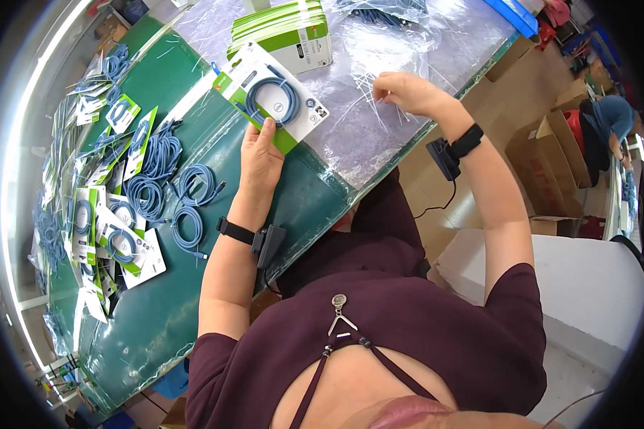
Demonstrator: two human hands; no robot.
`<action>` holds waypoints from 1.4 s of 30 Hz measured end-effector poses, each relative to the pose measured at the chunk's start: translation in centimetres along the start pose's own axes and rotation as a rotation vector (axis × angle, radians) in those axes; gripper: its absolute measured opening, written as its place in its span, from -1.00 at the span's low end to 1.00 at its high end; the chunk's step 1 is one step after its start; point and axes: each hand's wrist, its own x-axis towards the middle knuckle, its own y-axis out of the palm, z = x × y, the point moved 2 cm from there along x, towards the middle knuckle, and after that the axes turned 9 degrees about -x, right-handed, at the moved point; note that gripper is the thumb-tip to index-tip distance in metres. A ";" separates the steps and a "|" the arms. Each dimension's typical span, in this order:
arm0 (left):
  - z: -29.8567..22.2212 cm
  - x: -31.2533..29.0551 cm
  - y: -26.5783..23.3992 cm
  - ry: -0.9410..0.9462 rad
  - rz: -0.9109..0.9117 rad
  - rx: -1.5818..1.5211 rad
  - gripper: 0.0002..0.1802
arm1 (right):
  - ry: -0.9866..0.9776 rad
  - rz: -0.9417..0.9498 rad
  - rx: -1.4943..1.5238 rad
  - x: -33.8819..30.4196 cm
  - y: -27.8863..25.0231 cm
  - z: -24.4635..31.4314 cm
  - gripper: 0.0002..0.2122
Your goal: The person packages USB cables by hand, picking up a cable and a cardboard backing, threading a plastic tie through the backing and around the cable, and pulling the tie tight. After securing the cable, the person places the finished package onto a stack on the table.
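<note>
My left hand [262, 159] grips the lower edge of a white and green packaging card [304, 127], its thumb on the front. A blue coiled cable [295, 107] lies against the card's face. My right hand [408, 93] is at the table's right side, fingers curled together, over a loose spread of thin white plastic ties [379, 118]. Whatever is between those fingertips is too small to make out. Just beyond the held card stands a stack of green and white cards [315, 51].
Several carded cables [122, 244] and loose blue cable coils [187, 229] lie heaped on the green table [161, 314] at left. Clear plastic bags [390, 53] and more cables [386, 11] sit at the far side. Cardboard boxes [547, 161] and another person [612, 118] are at right.
</note>
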 end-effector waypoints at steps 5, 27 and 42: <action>0.7 -0.3 -0.1 -0.077 0.041 -0.003 -0.74 | -0.180 -0.128 -0.038 -0.6 1.4 1.3 -0.88; 0.0 -2.4 7.7 -0.594 0.332 -1.209 -0.73 | -0.146 -0.846 0.252 -1.8 -2.7 15.6 -0.92; 1.1 -3.6 9.3 -0.590 0.323 -1.117 -0.66 | -0.225 -0.973 -0.014 -2.9 -3.3 17.5 -0.90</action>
